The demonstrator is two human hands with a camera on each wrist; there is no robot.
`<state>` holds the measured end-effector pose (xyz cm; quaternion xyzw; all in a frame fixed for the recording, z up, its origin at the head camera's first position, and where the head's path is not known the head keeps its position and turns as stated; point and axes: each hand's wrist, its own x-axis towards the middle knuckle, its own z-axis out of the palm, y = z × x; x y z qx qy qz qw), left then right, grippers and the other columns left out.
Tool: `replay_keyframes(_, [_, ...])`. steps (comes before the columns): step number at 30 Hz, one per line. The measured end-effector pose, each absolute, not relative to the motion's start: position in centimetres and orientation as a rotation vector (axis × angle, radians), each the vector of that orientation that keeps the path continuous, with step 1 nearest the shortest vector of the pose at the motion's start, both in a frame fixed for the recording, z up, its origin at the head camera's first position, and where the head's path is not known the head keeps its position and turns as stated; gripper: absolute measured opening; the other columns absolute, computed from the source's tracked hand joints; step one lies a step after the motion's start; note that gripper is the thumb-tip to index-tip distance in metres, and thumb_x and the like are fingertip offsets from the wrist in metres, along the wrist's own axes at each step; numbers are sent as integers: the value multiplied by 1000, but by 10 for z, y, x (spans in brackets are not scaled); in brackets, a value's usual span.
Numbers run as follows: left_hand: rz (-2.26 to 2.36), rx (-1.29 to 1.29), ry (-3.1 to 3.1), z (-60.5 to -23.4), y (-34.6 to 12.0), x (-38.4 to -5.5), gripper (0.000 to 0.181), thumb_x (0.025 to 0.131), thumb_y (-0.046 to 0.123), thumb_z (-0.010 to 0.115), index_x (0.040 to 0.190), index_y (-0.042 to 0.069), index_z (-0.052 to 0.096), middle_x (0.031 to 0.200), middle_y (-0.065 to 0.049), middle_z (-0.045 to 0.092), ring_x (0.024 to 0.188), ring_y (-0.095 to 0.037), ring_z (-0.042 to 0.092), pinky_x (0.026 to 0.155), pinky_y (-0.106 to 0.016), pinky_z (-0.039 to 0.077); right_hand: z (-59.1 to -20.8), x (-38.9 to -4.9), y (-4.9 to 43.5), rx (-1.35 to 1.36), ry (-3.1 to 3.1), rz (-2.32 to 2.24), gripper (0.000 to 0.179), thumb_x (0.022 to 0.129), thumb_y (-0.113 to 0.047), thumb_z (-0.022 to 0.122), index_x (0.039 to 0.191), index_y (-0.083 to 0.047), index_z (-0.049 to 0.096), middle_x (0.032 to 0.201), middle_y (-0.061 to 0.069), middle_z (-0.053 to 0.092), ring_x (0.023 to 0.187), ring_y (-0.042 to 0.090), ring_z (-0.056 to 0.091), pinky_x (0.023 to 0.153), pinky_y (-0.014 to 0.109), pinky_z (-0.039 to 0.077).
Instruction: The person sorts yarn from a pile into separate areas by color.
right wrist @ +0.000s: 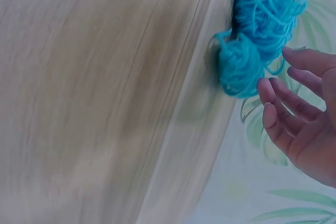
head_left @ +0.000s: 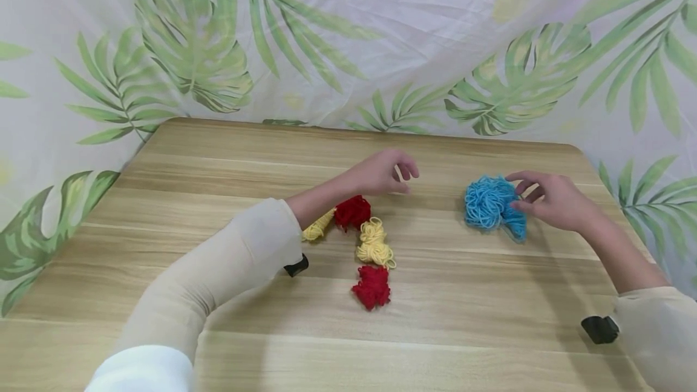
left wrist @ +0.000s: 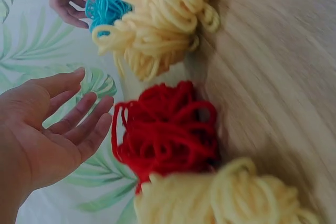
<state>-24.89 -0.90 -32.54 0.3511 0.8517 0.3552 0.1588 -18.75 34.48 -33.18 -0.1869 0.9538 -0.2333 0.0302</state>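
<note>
Blue yarn (head_left: 486, 203) lies in two bunched parts at the right of the table. Beside its right edge is my right hand (head_left: 555, 201), fingers loosely bent and gripping nothing. In the right wrist view the fingertips come very close to the smaller blue bundle (right wrist: 241, 69); whether they touch it I cannot tell. My left hand (head_left: 383, 173) hovers empty with relaxed fingers, just beyond a red yarn bundle (head_left: 353, 213). Near it lie a yellow yarn bundle (head_left: 374, 244), a second red bundle (head_left: 373, 287) and another yellow bundle (head_left: 319, 225), partly hidden by the left forearm.
The wooden table (head_left: 463, 319) has rounded far corners. Behind it hangs a white cloth (head_left: 425, 23) printed with green leaves. A small black piece (head_left: 296, 265) shows below the left sleeve, and another black piece (head_left: 600, 329) by the right sleeve.
</note>
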Motion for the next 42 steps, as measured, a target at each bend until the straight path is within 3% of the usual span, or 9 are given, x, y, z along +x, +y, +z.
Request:
replay_keyframes(13, [1030, 993, 2486, -328, -54, -243, 26, 92, -2, 73, 116, -11, 69, 111, -26, 70, 104, -33, 68, 93, -35, 56, -323, -181, 318, -706, 3028, -711, 41, 89, -2, 79, 127, 4, 66, 100, 16, 72, 83, 30, 73, 65, 28, 55])
replay_keyframes(23, [1082, 942, 2473, -326, -86, -241, 31, 92, 2, 75, 120, -9, 69, 118, -26, 69, 103, -34, 70, 95, -40, 56, -321, -180, 301, -828, 3037, -749, 40, 89, -3, 81, 126, 1, 68, 96, 6, 71, 78, 21, 70, 62, 26, 53])
replay_keyframes(42, [1000, 886, 2542, -324, -122, -239, 42, 88, 2, 79, 126, -9, 66, 119, -28, 67, 105, -37, 68, 98, -49, 54, -319, -177, 268, -845, 2879, -924, 37, 91, -1, 77, 127, 1, 68, 96, 5, 70, 76, 15, 68, 64, 28, 55])
